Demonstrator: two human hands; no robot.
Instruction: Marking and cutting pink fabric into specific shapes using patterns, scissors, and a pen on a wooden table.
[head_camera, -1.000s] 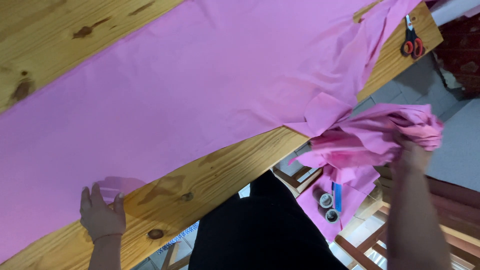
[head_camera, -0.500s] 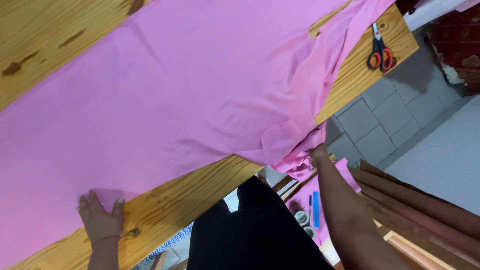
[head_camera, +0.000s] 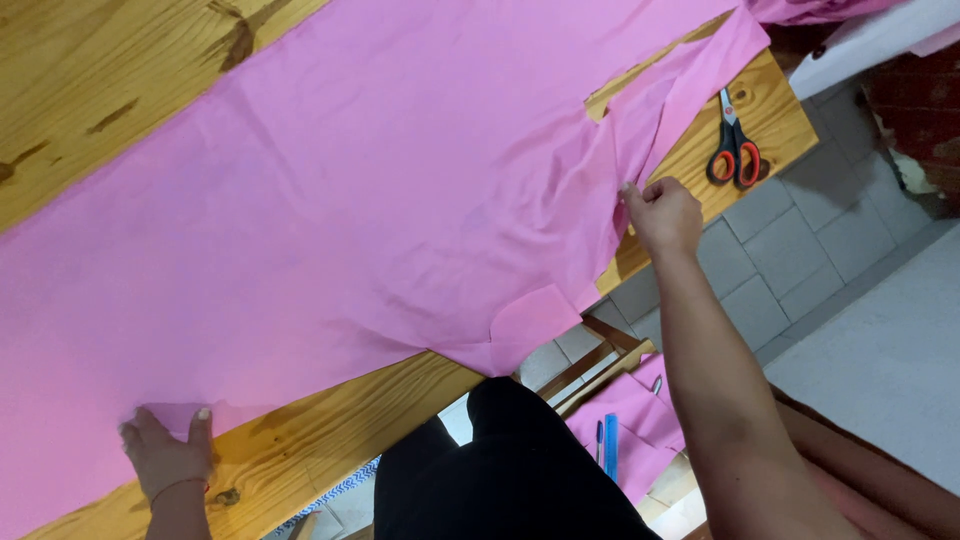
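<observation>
Cloth (head_camera: 380, 200): large pink sheet, spread across the table (head_camera: 110, 90) from the far right corner down to the near left edge; mostly flat, with creases and a gathered fold near its right end.
Cloth flap (head_camera: 530, 320): a small rounded piece hanging over the near edge of the table, roughly mid-length.
Cloth strip (head_camera: 700, 70): narrow pink band at the right end of the cloth, lying slantwise toward the scissors.
Left hand (head_camera: 165, 450): at the near left edge of the table, palm down, fingers spread and flat, pressing on the hem of the cloth; nothing grasped.
Right hand (head_camera: 665, 215): at the right end of the cloth, near the table's right edge; fingers curled, pinching the cloth edge between thumb and fingertips.
Table: light wood with dark knots; bare wood shows at the far left and along the near edge below the cloth.
Scissors (head_camera: 733, 145): red and black handles, blades closed, on bare wood at the table's right corner, just beyond the right hand, clear of it.
Pink scraps (head_camera: 630, 425): below the table's near edge, on a lower wooden frame.
Pens (head_camera: 608, 445): blue, lying on the scraps.
Floor (head_camera: 760, 250): grey tiles, right of the table.
</observation>
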